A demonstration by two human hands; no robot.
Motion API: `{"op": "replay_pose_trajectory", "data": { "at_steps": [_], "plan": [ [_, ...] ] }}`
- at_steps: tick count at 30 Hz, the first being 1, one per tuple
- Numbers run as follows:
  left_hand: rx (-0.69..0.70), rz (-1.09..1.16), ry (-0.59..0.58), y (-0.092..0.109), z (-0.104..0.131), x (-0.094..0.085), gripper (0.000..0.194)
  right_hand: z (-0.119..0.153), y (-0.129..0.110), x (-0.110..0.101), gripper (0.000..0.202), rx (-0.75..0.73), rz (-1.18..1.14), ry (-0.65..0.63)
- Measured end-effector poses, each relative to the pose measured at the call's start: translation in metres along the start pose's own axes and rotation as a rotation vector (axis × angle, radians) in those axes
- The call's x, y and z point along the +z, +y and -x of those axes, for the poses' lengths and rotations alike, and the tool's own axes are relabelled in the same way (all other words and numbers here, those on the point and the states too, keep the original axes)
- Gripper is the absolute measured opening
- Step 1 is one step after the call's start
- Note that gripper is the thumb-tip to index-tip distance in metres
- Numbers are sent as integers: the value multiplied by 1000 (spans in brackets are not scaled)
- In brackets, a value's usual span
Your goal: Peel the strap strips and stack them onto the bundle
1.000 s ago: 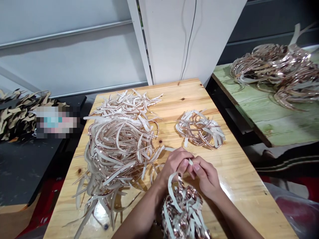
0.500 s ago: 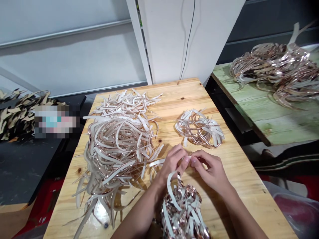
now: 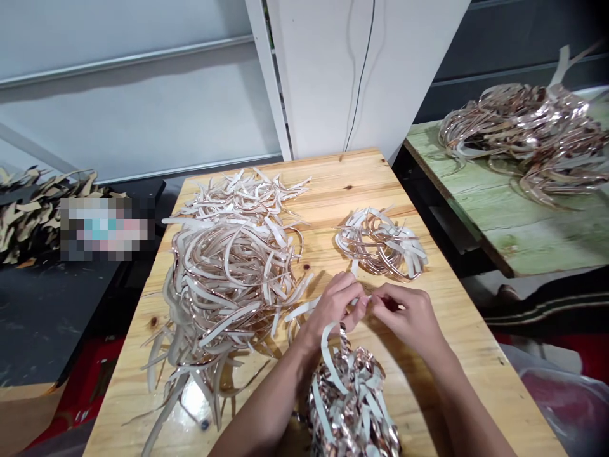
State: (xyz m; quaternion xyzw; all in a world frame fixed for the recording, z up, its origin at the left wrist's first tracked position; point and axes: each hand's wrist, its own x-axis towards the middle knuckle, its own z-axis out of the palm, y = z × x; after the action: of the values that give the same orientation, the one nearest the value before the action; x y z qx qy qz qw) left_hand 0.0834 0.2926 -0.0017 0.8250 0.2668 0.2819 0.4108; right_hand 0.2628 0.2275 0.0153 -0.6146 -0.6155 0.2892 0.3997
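Near the table's front, my left hand (image 3: 339,303) pinches a thin white-backed strip (image 3: 302,309), whose tail sticks out to its left. My right hand (image 3: 405,312) is closed at the fingertips, close beside the left fingers, on what looks like the same strip's end; the fingers hide most of it. Below both hands lies a bundle of shiny rose-gold and white strips (image 3: 354,406), with one strip curling up toward my left wrist. Left of my hands spreads a large tangled pile of rose-gold strips (image 3: 233,273). A smaller coil of strips (image 3: 380,244) sits beyond my right hand.
A wooden table (image 3: 333,184) carries the piles, with more loose strips (image 3: 247,193) at its back left. On the right, a green table (image 3: 537,235) holds another shiny heap (image 3: 533,133). Dark and tan scraps (image 3: 38,216) lie at far left. A white panel (image 3: 323,76) stands behind.
My two hands have drawn slightly apart, the right one shifting a little to the right. More of the strip's tail shows left of my left hand. The piles stay as they were.
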Motion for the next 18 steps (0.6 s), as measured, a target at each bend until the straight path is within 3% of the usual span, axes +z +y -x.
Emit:
{"op": "replay_pose_trajectory", "data": {
  "at_steps": [3, 7, 12, 18],
  "plan": [
    [2, 15, 14, -3, 1, 4, 26, 0, 4, -9, 23, 110, -242, -57],
    [-28, 128, 120, -13, 3, 13, 25, 2, 4, -11, 25, 130, -454, -107],
    [-67, 170, -54, 0, 4, 0, 34, 5, -7, 7, 21, 14, -330, -84],
    [-183, 247, -29, 16, 1, -9, 40, 6, -7, 20, 23, -8, -312, 20]
  ]
}}
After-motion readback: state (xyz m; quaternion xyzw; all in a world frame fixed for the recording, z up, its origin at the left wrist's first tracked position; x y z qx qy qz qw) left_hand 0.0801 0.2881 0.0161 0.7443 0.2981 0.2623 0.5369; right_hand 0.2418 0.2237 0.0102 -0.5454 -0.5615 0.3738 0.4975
